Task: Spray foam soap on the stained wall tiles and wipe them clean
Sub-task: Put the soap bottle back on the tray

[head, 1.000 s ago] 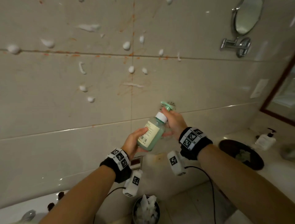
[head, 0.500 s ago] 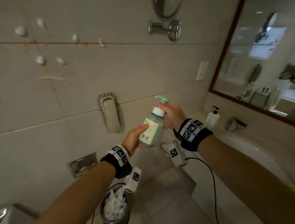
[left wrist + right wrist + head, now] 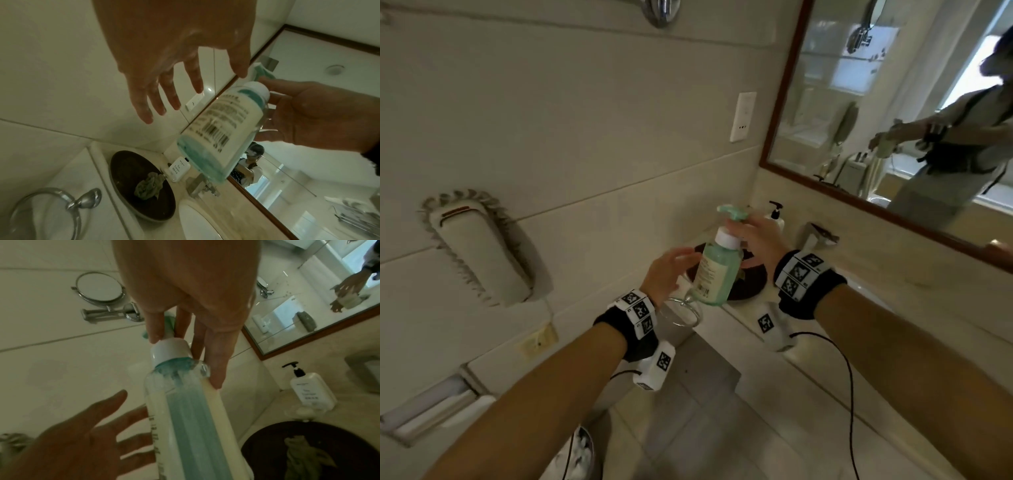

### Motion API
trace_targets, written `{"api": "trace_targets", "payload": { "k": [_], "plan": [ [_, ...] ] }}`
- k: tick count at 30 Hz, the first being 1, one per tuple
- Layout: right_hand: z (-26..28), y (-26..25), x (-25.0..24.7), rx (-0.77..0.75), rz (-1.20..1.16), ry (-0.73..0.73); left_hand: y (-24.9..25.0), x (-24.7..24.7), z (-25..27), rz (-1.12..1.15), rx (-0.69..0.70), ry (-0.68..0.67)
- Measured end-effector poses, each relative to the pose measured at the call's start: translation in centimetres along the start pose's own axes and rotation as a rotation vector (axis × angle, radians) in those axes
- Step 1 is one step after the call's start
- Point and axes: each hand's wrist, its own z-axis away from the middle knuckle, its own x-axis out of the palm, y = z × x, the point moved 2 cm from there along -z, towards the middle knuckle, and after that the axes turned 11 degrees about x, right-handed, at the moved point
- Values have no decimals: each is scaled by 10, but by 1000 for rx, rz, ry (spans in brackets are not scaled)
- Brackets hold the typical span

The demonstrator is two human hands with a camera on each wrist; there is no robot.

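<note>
A clear pump bottle of green foam soap hangs tilted over the corner of the vanity counter. My right hand grips it round the neck, just under the green pump head, seen close up in the right wrist view on the bottle. My left hand is just left of the bottle, fingers spread and holding nothing; in the left wrist view the hand is clear of the bottle. A crumpled grey-green cloth lies in a dark round tray. The stained, foam-spotted tiles are out of view.
A white lotion pump bottle stands behind the tray, with a sink basin beside it. A chrome towel ring and a wall phone hang on the tiles. A framed mirror covers the right wall. A bin of tissues sits below.
The view has swung right from the stained tiles to the vanity. My left hand has let go of the bottle and opened. My right hand carries the bottle over the counter.
</note>
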Motion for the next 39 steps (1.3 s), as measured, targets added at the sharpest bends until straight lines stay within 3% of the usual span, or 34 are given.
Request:
{"api": "trace_targets", "payload": {
  "k": [6, 17, 31, 39],
  "plan": [
    [-88, 14, -24, 0, 70, 133, -28, 0, -105, -205, 93, -9],
    [-177, 47, -58, 57, 50, 255, -68, 22, -181, -298, 67, -15],
    [-292, 47, -64, -72, 122, 44, -101, 46, -260, -383, -65, 108],
    [-346, 70, -57, -38, 135, -75, -126, 57, -283, -498, -76, 169]
  ]
}}
